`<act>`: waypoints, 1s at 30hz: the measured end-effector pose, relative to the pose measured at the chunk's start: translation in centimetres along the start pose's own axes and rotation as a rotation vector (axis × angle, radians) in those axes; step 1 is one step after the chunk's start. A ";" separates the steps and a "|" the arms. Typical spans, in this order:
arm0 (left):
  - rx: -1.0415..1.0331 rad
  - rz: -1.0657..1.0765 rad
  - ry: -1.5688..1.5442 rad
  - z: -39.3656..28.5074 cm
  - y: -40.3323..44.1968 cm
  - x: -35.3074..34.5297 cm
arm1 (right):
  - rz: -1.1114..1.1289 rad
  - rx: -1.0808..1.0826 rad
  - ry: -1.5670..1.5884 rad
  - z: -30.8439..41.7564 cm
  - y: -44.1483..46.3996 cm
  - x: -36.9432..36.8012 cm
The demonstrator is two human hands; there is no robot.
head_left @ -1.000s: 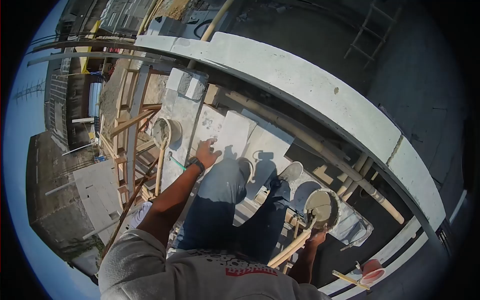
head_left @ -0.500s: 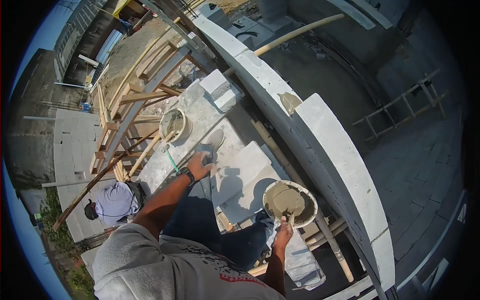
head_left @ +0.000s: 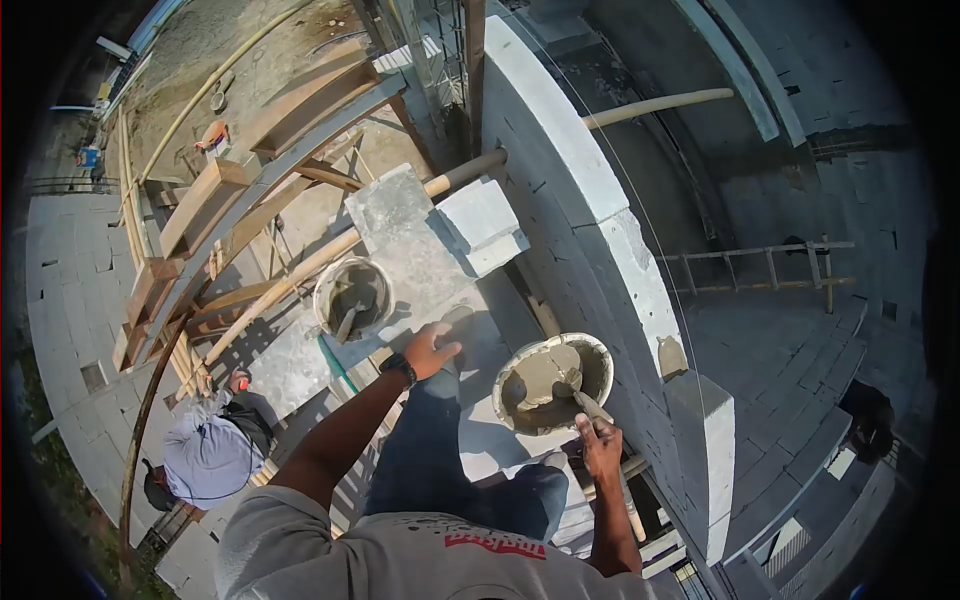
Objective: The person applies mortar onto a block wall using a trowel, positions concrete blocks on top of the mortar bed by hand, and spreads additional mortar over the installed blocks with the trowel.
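My right hand [head_left: 600, 445] is closed round the handle of a trowel [head_left: 590, 405]. The trowel's blade sits in grey mortar [head_left: 540, 378] inside a round white bucket [head_left: 499, 398], and mortar partly hides the blade. My left hand [head_left: 432, 351], with a dark watch [head_left: 398, 370] on its wrist, rests over my bent knee with the fingers loosely apart and nothing in them. Beyond that hand stands a second bucket [head_left: 388, 290], its inside smeared with mortar and a tool [head_left: 348, 322] leaning in it.
A pale block wall [head_left: 600, 220] curves along my right; a mortar patch [head_left: 672, 356] lies on its top beside a raised block [head_left: 700, 425]. A thin string runs along it. Loose blocks [head_left: 480, 220] stand ahead. A co-worker [head_left: 212, 455] is lower left, near timber framing [head_left: 205, 205].
My view has turned, so the wall and buckets appear shifted. My left hand has settled on the knee. My right hand still grips the trowel in the mortar bucket.
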State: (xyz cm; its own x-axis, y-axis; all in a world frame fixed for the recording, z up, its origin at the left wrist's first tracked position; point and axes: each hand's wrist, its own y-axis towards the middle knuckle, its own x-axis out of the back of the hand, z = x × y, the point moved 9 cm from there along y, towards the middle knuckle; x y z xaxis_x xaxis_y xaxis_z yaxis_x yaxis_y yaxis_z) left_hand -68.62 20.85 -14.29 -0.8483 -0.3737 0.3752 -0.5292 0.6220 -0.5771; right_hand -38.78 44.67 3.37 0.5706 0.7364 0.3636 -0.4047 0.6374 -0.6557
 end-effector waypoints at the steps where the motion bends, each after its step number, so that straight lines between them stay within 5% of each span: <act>1: 0.020 0.010 0.016 0.2 0.5 2.4 | 0.032 0.009 -0.033 2.2 0.8 -1.3; 6: 0.129 -0.013 -0.214 1.4 3.2 7.6 | 0.122 0.133 -0.290 14.1 4.9 -7.6; 9: 0.233 0.031 -0.677 -0.6 5.4 7.1 | 0.175 0.321 -0.461 19.6 8.3 -11.1; 11: 0.204 0.007 -0.648 1.3 9.1 6.2 | 0.220 0.521 -0.531 23.8 10.1 -14.0; 14: 0.174 -0.074 -0.658 2.2 13.7 7.3 | 0.271 0.481 -0.666 27.3 13.0 -18.0; 24: 0.249 -0.087 -0.916 -0.7 21.4 9.5 | 0.099 0.722 -0.728 25.8 22.0 -23.5; 29: 0.345 -0.208 -0.738 -0.3 22.5 10.1 | 0.244 0.745 -0.882 20.3 22.6 -25.1; 30: 0.181 -0.316 -0.682 -0.9 23.0 10.5 | 0.283 0.730 -0.901 19.3 22.3 -25.4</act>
State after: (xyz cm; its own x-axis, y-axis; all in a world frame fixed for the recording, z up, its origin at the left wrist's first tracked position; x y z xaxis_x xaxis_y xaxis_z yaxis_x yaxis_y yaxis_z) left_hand -89.72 31.83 -22.95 -0.4483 -0.8927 0.0455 -0.6931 0.3150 -0.6484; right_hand -76.04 44.54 -7.69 -0.1933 0.5796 0.7916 -0.9124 0.1906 -0.3623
